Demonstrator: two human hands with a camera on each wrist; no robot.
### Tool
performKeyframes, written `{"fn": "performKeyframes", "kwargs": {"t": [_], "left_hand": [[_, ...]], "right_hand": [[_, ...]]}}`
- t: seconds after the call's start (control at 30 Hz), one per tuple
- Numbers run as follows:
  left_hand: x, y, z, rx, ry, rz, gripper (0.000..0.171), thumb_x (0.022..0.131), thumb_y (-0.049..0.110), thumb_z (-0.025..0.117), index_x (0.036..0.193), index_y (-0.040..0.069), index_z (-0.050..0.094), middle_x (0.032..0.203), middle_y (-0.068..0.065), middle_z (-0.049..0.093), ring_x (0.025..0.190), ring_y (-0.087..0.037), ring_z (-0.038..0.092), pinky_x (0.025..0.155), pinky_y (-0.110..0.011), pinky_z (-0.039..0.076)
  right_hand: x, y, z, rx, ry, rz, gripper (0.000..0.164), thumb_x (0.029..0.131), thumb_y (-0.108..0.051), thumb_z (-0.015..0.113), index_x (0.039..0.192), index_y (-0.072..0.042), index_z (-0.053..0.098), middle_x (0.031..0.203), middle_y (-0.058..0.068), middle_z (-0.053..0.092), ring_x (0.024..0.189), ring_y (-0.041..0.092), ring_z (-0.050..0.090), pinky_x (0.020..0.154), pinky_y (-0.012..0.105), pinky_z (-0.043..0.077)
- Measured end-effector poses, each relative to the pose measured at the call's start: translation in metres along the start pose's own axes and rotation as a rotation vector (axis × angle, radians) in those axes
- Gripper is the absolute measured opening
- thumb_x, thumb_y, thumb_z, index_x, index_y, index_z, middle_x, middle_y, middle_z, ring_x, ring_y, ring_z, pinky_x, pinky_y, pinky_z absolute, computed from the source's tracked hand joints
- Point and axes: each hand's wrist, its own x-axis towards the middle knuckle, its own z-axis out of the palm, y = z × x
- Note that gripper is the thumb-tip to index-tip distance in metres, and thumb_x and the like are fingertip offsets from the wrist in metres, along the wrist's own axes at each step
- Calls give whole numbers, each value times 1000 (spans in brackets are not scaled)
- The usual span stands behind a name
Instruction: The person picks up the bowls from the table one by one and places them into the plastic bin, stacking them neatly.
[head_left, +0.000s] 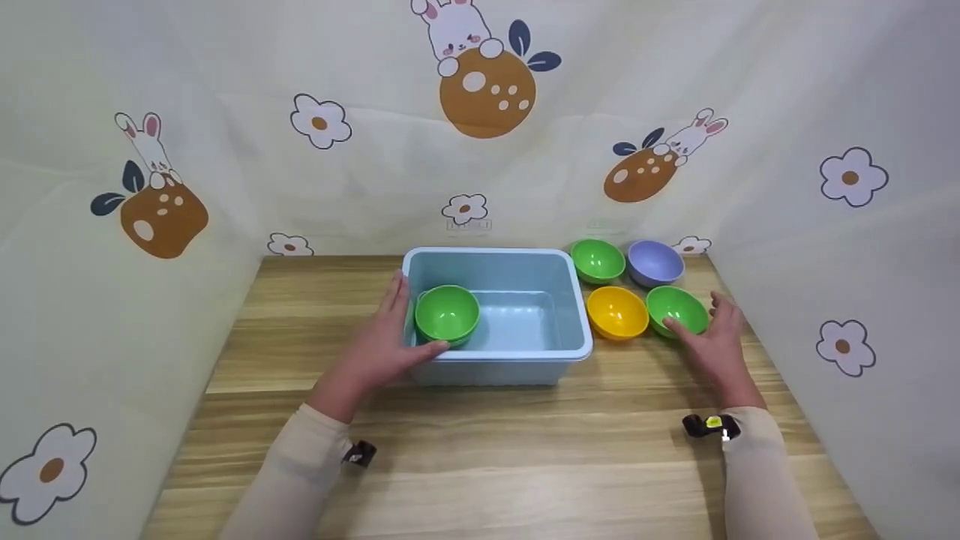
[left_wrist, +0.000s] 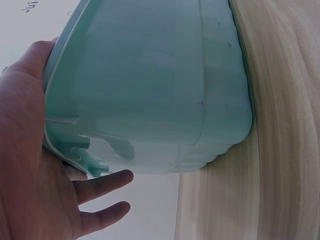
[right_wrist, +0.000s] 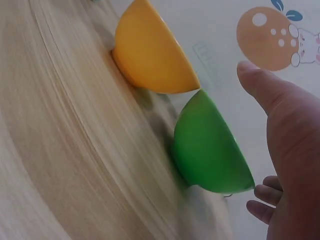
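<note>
A light blue plastic bin (head_left: pixel 517 356) stands on the table, with a green bowl (head_left: pixel 448 313) inside at its left end; this bowl appears stacked on another. My left hand (head_left: pixel 382 341) holds the bin's near left corner, thumb over the front rim and fingers along the left side. In the left wrist view, two fingers of that hand (left_wrist: pixel 40 165) stretch out straight beside the bin wall. Over a second green bowl (head_left: pixel 677 309) on the right, my right hand (head_left: pixel 716 341) is spread, thumb above the near rim and fingers past the far right side. The right wrist view has the thumb apart from this bowl (right_wrist: pixel 210 150).
An orange bowl (head_left: pixel 617 313) sits between the bin and the right-hand green bowl. Behind them are another green bowl (head_left: pixel 598 261) and a purple bowl (head_left: pixel 655 263). Printed cloth walls (head_left: pixel 375 180) enclose the wooden table (head_left: pixel 525 465) at the back and both sides.
</note>
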Motion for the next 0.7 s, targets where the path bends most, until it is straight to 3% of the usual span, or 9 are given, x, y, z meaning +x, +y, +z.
{"fn": "performKeyframes", "kwargs": {"t": [0.23, 0.7], "left_hand": [[0, 2, -1, 9, -5, -4, 143, 83, 93, 67, 178, 10, 1, 186, -13, -3, 160, -53, 31, 118, -72, 42], [1, 0, 0, 18, -7, -16, 145, 80, 97, 65, 179, 11, 1, 186, -9, -5, 162, -51, 30, 120, -71, 41]], "right_hand": [[0, 5, 0, 72, -79, 77, 128, 95, -51, 87, 176, -1, 3, 172, 38, 16, 157, 58, 26, 130, 70, 24], [9, 14, 6, 92, -115, 80, 135, 87, -44, 96, 174, 6, 5, 174, 39, 16, 159, 55, 26, 132, 65, 21]]}}
